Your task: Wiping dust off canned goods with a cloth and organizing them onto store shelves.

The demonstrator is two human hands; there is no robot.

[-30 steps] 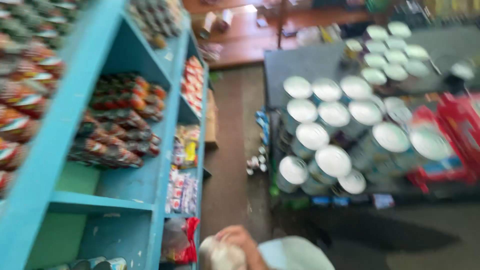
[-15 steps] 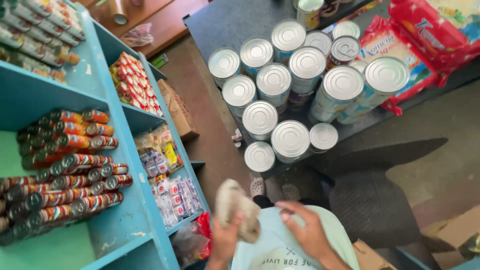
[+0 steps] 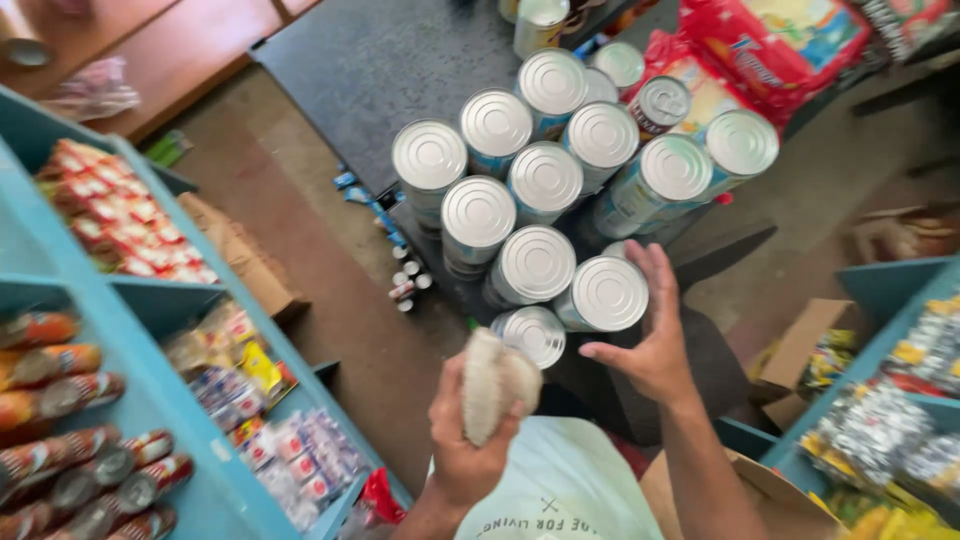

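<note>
Nearest to the camera, the left hand [image 3: 468, 455] is closed around a crumpled pale cloth [image 3: 493, 383]. The fingers wrap its lower part and the bunched top stands up above the fist, so its long axis runs roughly upright, leaning a little toward the cans. Just to the right of it, the right hand [image 3: 650, 345] is spread wide, palm turned to the left, and it holds nothing. Its fingertips reach up beside the nearest large silver-lidded can [image 3: 607, 293]; whether they touch its side I cannot tell.

The cloth lies just below and to the left of a smaller can [image 3: 533, 335], which stands at the near corner of the dark table [image 3: 400, 60]. From the cloth, the group of cans lies ahead and slightly to the right. The right hand is nearer to the large can, the left hand is nearer to the small one.

Farther on, more upright cans [image 3: 545, 180] with ribbed metal lids stand close together, touching each other, along the near edge of the table. Behind them lie red bags [image 3: 770, 45]. On the left side is a blue shelf [image 3: 150, 400] with tins and packets.
</note>
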